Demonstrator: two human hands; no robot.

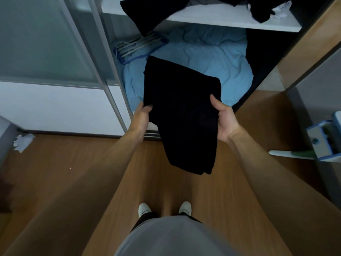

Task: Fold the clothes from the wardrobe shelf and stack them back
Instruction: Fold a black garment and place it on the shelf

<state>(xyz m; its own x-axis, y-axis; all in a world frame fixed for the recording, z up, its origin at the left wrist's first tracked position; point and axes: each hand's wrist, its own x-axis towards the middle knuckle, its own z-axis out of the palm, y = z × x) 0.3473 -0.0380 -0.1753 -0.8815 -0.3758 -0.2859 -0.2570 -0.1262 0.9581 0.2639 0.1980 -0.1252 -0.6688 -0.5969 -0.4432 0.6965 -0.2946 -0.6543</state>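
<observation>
- Head view: a black garment [181,115] is held in the air in front of the open wardrobe, above the wooden floor [73,172]. It is folded into a long, roughly rectangular panel, its upper end over the blue bedding [212,58] in the lower compartment and its lower end hanging free.
- The left hand [142,118] is closed on the garment's left edge, the fingertips seen pressed onto the cloth.
- The right hand [224,119] is closed on the right edge, the thumb laid on top and the remaining fingers hidden beneath the cloth.
- More dark clothes [147,10] are seen unfolded on the white shelf [230,21] above, one piece draped over its front edge.
- A bundle of hangers [136,46] is seen lying on the bedding, at its left.
</observation>
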